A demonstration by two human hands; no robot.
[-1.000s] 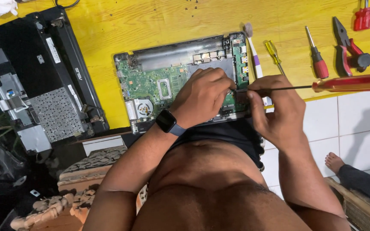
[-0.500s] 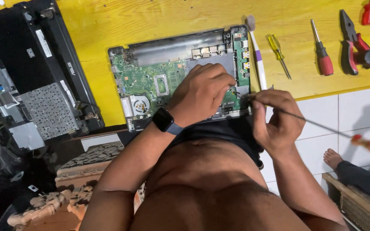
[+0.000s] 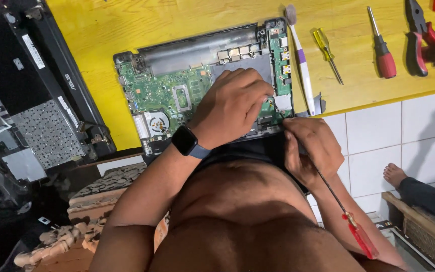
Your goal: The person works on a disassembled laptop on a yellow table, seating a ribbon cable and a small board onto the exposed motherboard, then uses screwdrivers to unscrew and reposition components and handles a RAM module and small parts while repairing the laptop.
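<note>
left hand (image 3: 235, 103) pressed flat, fingers together, on opened grey laptop base with green circuit board (image 3: 177, 90), twelve o'clock. right hand (image 3: 310, 151) clamped on long red-handled screwdriver (image 3: 351, 221), four o'clock. risks gouging board: tip hidden, awkward shaft grip.

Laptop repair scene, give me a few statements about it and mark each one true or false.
1. The left hand rests on the green circuit board. True.
2. The right hand holds a yellow-handled screwdriver. False: it holds the long screwdriver with a red handle; the yellow one lies on the table.
3. A toothbrush lies right of the board. True.
4. The pliers lie on the tiled floor. False: they lie on the yellow table.
5. The left wrist wears a watch. True.
</note>
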